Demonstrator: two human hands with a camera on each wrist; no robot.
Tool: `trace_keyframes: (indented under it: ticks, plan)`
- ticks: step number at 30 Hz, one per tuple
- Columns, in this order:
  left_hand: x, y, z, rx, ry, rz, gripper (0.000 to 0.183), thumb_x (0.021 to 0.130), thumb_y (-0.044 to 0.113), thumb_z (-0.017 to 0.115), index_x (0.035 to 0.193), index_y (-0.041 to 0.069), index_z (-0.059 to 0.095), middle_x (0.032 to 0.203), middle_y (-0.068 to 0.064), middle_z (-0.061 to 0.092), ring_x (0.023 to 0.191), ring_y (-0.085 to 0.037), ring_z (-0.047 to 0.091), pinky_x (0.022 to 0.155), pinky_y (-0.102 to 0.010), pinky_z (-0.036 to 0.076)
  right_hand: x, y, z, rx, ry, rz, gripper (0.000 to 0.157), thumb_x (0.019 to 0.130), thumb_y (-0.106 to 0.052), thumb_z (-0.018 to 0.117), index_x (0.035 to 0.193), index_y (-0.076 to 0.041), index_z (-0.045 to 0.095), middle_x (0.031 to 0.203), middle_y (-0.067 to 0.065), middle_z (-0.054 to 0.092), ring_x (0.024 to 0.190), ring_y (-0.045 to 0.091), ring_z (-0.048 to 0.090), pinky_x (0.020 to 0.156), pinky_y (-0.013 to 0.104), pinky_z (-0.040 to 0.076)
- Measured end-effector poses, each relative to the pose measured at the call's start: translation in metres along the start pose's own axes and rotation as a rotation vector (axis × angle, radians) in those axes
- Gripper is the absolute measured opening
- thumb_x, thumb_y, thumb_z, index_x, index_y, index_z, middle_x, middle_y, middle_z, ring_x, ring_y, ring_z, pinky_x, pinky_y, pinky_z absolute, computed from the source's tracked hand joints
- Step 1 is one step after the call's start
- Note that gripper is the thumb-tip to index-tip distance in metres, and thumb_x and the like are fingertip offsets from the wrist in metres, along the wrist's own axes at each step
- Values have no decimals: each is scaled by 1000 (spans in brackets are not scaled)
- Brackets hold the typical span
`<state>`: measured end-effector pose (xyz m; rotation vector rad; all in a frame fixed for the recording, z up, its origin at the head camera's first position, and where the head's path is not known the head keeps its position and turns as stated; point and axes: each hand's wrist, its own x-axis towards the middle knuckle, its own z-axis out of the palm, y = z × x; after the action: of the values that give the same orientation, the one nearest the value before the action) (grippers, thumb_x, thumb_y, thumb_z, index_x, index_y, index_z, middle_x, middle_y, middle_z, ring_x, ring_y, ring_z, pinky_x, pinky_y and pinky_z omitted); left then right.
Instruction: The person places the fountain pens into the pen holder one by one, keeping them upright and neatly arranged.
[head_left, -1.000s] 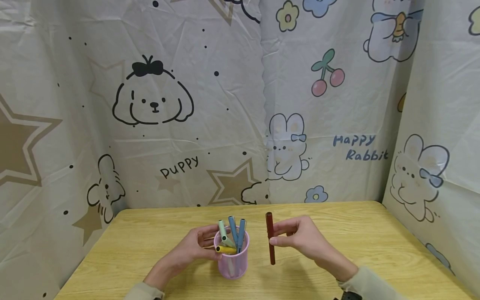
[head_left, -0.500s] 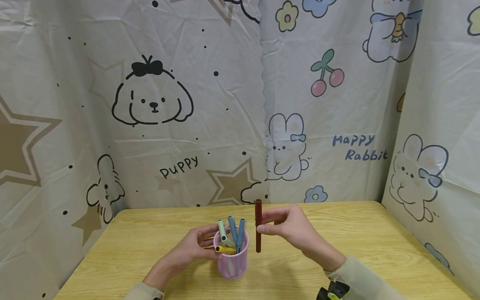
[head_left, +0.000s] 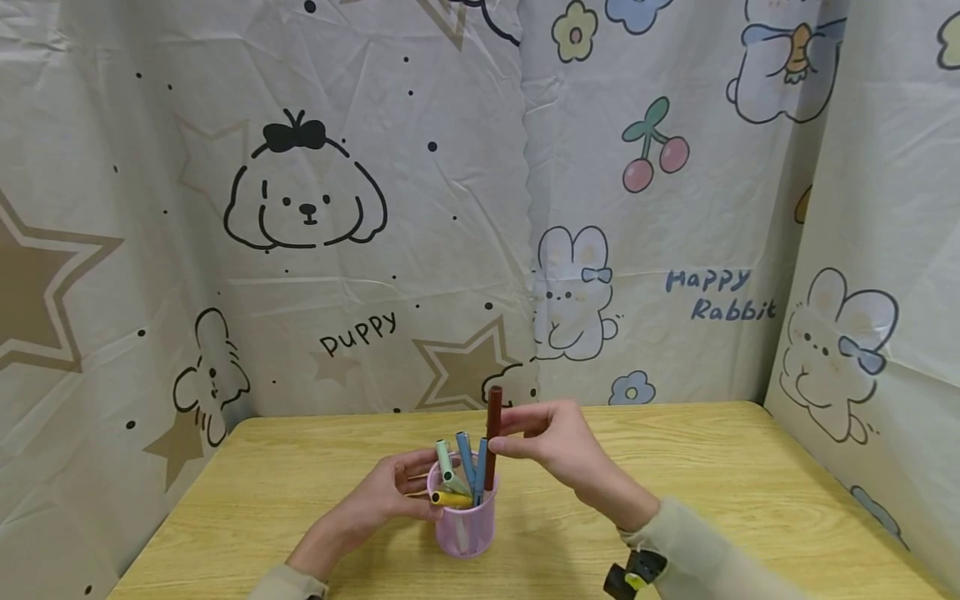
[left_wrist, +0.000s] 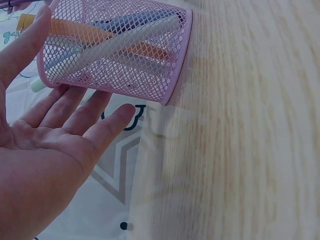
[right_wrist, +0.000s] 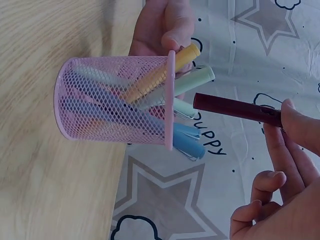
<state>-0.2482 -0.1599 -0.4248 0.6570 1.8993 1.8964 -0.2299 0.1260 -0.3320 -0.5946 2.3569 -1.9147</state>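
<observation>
A pink mesh pen holder (head_left: 465, 536) stands upright on the table, with several pens in it. Its contents include blue pens (right_wrist: 187, 143), pale green pens (right_wrist: 197, 80) and a yellow pen (head_left: 452, 499). My left hand (head_left: 386, 493) holds the holder at its left side, thumb at the near rim and fingertips reaching behind the mesh. Between thumb and fingertips my right hand (head_left: 573, 446) pinches a dark red pen (right_wrist: 232, 108) near one end. In the right wrist view, the pen's free end points at the holder's mouth, just outside the rim.
The light wood table (head_left: 675, 492) extends on both sides of the holder. Behind it hangs a pale printed cloth (head_left: 450, 250) with cartoon animals and stars. A black wrist device (head_left: 636, 572) sits at the right sleeve.
My right hand has moved left and up with the dark red pen, from beside the holder to over its right rim. The left hand and the holder have stayed in place.
</observation>
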Motion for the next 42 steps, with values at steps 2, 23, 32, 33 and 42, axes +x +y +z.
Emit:
trace_keyframes:
  ticks: [2,23,32,33,42]
  plan:
    - [0,0,0,0,0,0,80,87,0,82,155,-10,41,152,-25,53,137,-37,54,110,-40,49,1,2,2,15,-3,-8,28,88,-11,87,113,1,80,104,11,79,96,23,73,86,35,60]
    - [-1,3,1,-6,-6,0,82,89,2,81,157,-9,38,155,-25,50,138,-37,53,110,-40,50,9,23,18,32,-26,15,24,86,-8,88,110,-5,83,102,9,80,96,23,73,79,32,58]
    - [0,3,1,-11,-10,-1,81,89,1,81,157,-8,39,156,-24,50,139,-37,51,111,-41,48,8,25,22,38,-24,14,31,86,-7,87,114,5,79,102,12,80,90,18,73,78,29,59]
    - [0,3,1,-12,-11,0,81,89,1,81,157,-8,38,156,-24,50,139,-37,51,111,-41,48,8,26,22,42,-23,13,31,86,-6,87,114,5,79,102,12,80,90,18,73,78,29,59]
    - [0,-1,0,-13,-22,21,81,89,0,80,157,-9,38,154,-23,51,138,-36,53,111,-39,49,5,37,24,12,-70,-3,28,86,-6,88,110,3,80,101,12,80,90,22,73,74,29,61]
